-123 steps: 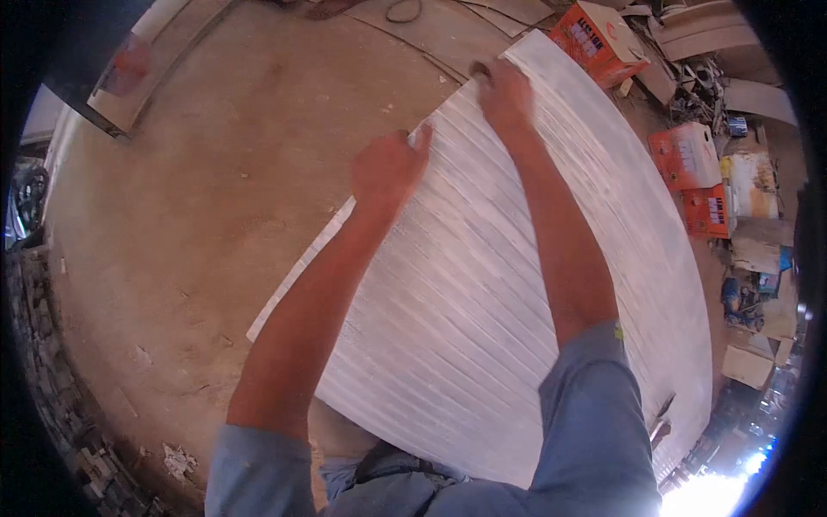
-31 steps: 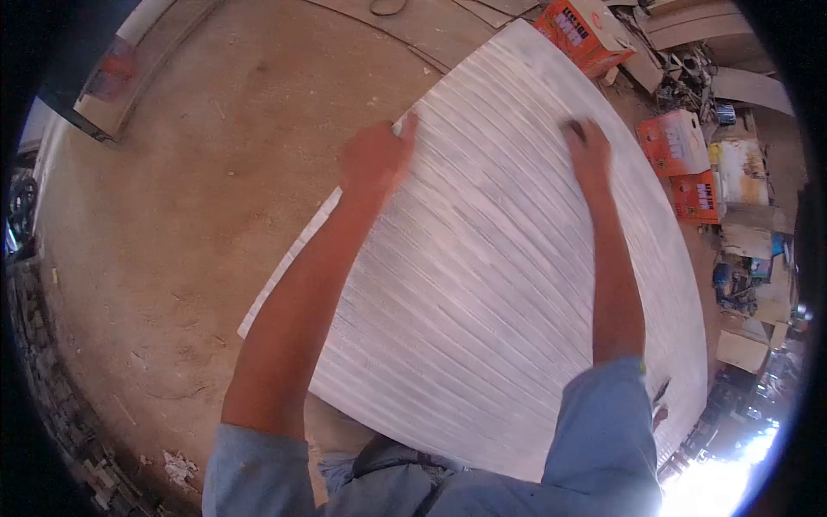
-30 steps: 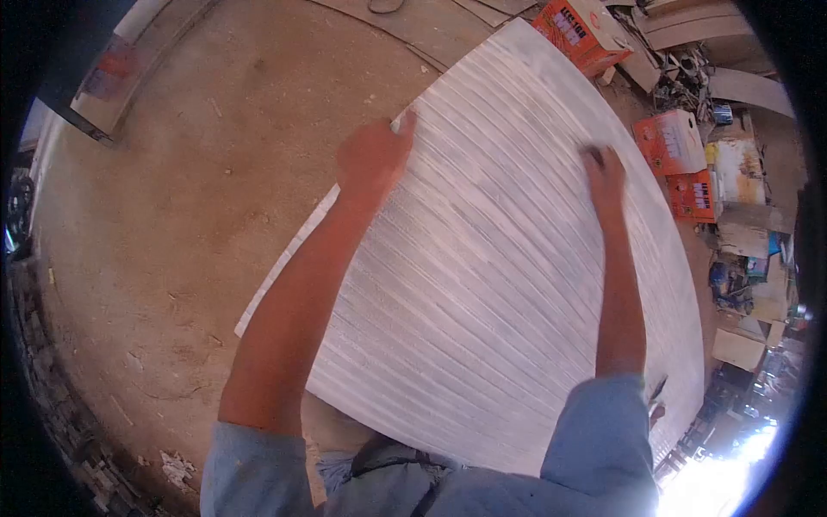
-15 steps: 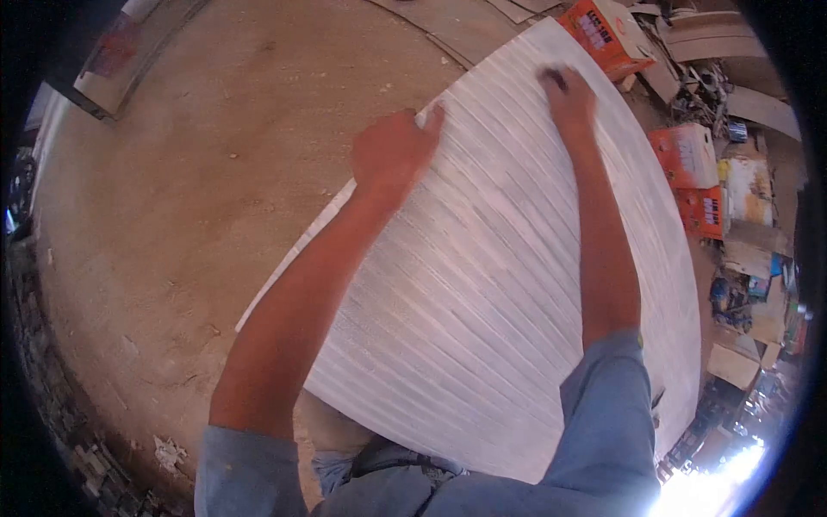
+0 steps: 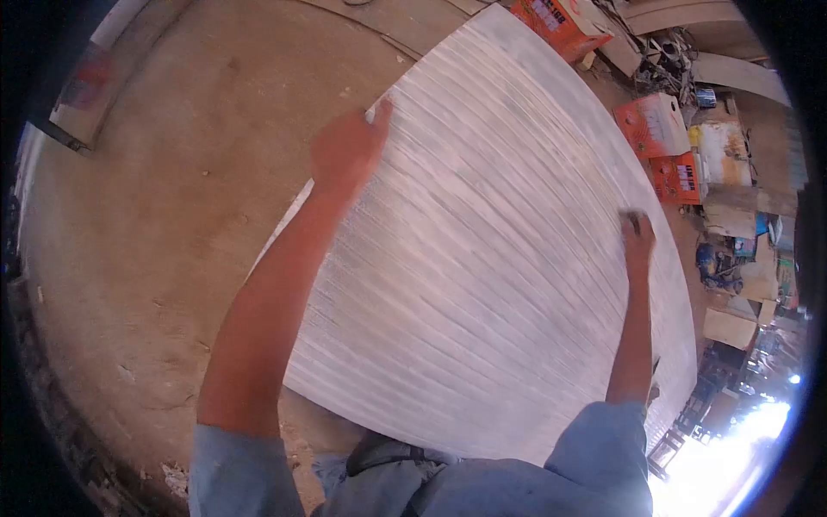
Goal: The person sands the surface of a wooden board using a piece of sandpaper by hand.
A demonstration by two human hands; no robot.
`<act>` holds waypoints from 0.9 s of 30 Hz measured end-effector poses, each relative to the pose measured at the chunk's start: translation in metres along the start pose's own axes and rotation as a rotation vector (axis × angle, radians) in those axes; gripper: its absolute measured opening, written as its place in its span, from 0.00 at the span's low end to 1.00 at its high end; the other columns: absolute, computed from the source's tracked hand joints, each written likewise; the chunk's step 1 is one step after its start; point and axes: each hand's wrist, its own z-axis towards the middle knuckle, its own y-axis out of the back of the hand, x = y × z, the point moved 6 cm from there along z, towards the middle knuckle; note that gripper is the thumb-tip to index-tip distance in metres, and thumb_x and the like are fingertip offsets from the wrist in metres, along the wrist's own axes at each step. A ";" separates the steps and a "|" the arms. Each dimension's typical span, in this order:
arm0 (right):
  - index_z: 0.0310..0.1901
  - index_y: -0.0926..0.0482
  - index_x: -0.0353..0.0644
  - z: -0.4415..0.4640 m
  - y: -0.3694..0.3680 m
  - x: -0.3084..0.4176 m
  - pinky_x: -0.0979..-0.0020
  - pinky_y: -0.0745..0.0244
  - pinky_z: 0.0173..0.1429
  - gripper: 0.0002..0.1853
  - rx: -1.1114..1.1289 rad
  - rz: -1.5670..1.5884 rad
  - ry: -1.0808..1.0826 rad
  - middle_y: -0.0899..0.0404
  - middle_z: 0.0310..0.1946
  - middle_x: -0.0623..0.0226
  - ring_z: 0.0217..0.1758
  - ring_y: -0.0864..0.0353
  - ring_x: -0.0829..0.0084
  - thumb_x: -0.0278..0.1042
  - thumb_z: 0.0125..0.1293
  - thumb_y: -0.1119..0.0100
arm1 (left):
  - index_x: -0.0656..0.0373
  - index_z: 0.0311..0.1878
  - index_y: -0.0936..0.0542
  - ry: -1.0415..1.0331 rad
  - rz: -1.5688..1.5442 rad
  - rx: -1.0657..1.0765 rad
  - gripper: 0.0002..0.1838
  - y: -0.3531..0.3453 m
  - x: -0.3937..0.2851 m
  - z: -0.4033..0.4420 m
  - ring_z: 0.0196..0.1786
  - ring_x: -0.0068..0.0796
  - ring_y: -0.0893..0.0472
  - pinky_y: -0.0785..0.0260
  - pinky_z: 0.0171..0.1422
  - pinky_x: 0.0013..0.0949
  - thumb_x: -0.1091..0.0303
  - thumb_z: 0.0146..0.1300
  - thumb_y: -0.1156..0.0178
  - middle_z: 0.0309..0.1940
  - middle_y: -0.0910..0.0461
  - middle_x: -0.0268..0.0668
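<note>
A large white panel (image 5: 465, 250) with long parallel grooves spreads out in front of me. My left hand (image 5: 349, 151) is closed on its upper left edge, with the thumb on top and the fingers toward the edge. Over the right part of the panel, my right hand (image 5: 638, 237) is bent round a small dark object (image 5: 633, 215), which is blurred and too small to name. The hand is low on the grooved surface, near the panel's right border.
Brown floor (image 5: 172, 215) lies to the left. Orange and white boxes (image 5: 652, 127) stand beyond the panel's right edge, among scrap and cardboard (image 5: 730, 329). A dark-edged board (image 5: 82, 129) is at the upper left.
My right hand has moved from near the panel's top corner down to its right side, still with the dark object. My left hand keeps its place on the edge. The whole view has shifted slightly.
</note>
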 end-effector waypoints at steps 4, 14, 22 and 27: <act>0.45 0.18 0.36 -0.037 0.045 -0.085 0.64 0.26 0.53 0.10 -0.043 -0.069 -0.029 0.17 0.40 0.54 0.44 0.18 0.59 0.25 0.63 0.41 | 0.63 0.41 0.14 -0.018 -0.046 -0.011 0.38 0.004 -0.001 0.000 0.45 0.54 0.15 0.25 0.50 0.51 0.34 0.72 0.59 0.38 0.15 0.53; 0.42 0.18 0.41 0.167 -0.153 0.259 0.54 0.27 0.57 0.10 -0.199 0.066 0.532 0.18 0.42 0.53 0.51 0.21 0.50 0.36 0.64 0.42 | 0.63 0.43 0.14 0.011 0.020 -0.037 0.37 0.011 -0.005 -0.003 0.47 0.56 0.16 0.26 0.55 0.50 0.35 0.71 0.57 0.41 0.16 0.55; 0.47 0.19 0.37 0.154 -0.133 0.230 0.56 0.28 0.58 0.16 -0.003 0.101 0.467 0.19 0.46 0.50 0.51 0.21 0.50 0.41 0.65 0.41 | 0.64 0.49 0.16 0.093 0.058 0.048 0.39 0.004 -0.005 -0.001 0.52 0.55 0.17 0.27 0.58 0.51 0.33 0.71 0.59 0.45 0.16 0.55; 0.45 0.19 0.35 0.031 -0.012 0.018 0.63 0.27 0.55 0.09 0.006 -0.030 0.146 0.19 0.41 0.54 0.47 0.19 0.59 0.29 0.66 0.42 | 0.65 0.48 0.16 0.012 -0.023 -0.031 0.39 0.000 0.000 -0.001 0.51 0.55 0.17 0.27 0.57 0.50 0.34 0.71 0.59 0.44 0.15 0.54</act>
